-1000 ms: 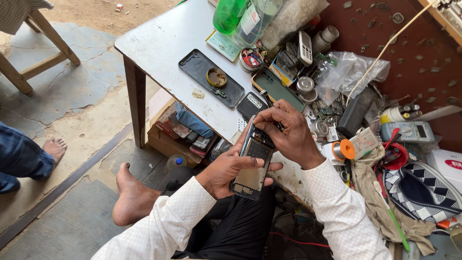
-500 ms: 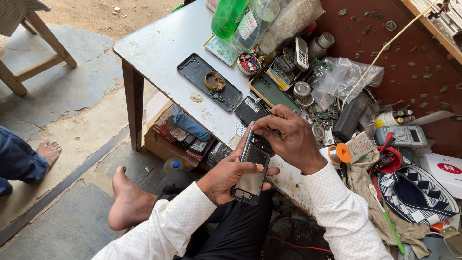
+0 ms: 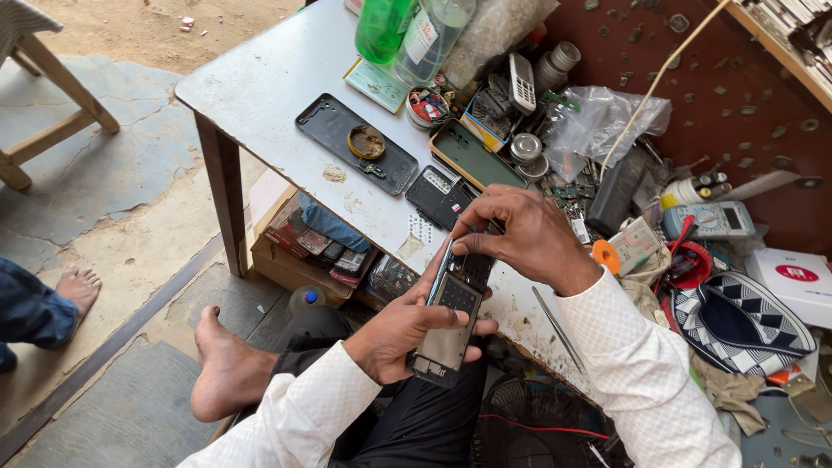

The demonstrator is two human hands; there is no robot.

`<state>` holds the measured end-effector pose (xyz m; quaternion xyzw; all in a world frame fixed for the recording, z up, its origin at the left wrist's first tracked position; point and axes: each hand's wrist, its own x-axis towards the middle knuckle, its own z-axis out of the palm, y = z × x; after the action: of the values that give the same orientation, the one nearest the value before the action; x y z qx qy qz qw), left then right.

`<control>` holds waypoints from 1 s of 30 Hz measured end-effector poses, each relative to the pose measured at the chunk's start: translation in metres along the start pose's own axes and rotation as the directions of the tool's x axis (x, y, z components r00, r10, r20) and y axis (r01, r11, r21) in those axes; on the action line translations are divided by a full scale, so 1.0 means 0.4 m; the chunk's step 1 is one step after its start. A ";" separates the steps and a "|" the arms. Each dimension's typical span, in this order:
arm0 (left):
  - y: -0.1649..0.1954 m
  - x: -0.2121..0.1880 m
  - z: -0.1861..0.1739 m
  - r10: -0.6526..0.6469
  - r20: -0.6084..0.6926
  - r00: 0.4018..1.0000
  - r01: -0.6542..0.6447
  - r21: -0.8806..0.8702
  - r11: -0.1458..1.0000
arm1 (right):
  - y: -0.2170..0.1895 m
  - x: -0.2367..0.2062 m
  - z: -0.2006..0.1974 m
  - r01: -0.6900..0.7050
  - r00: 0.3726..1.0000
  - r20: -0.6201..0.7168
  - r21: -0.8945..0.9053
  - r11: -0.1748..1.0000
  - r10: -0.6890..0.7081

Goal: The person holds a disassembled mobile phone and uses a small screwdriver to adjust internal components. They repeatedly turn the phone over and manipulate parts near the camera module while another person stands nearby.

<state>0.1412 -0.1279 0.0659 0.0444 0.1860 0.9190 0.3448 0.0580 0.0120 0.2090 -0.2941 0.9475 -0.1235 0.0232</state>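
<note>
My left hand (image 3: pixel 406 328) grips an opened mobile phone (image 3: pixel 451 325) from below, its bare internals facing up, just off the front edge of the white table (image 3: pixel 260 82). My right hand (image 3: pixel 524 234) comes down from above, fingertips pinching at the phone's upper end. Whether a small part sits between those fingers cannot be told.
On the table lie a dark phone back cover (image 3: pixel 334 134) with a round tin (image 3: pixel 367 141), a second phone (image 3: pixel 475 156), a small black handset (image 3: pixel 438 195), green and clear bottles (image 3: pixel 386 26), a multimeter (image 3: pixel 715 221), tweezers (image 3: pixel 555 325). A box of phones (image 3: pixel 325 247) sits underneath. Another person's foot (image 3: pixel 76 290) is at left.
The view has shifted slightly; my hands keep the same hold on the phone, with the right fingers still working at its top end.
</note>
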 end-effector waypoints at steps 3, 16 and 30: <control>-0.008 0.000 -0.012 -0.047 0.070 0.996 0.054 -0.095 0.994 | 0.016 -0.016 0.018 0.002 1.000 -0.025 0.079 0.997 -0.001; -0.016 0.015 -0.036 -0.120 0.100 0.988 0.133 -0.143 0.981 | 0.095 -0.116 0.091 0.079 0.955 -0.261 0.677 0.731 0.138; -0.012 0.024 -0.049 -0.150 0.054 0.987 0.157 -0.174 0.972 | 0.056 -0.138 0.293 0.368 0.737 -0.644 0.638 0.676 0.205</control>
<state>0.1330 -0.1243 0.0456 0.0175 0.0994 0.9014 0.4212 0.1049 0.0349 0.0883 -0.2399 0.7427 -0.5891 -0.2093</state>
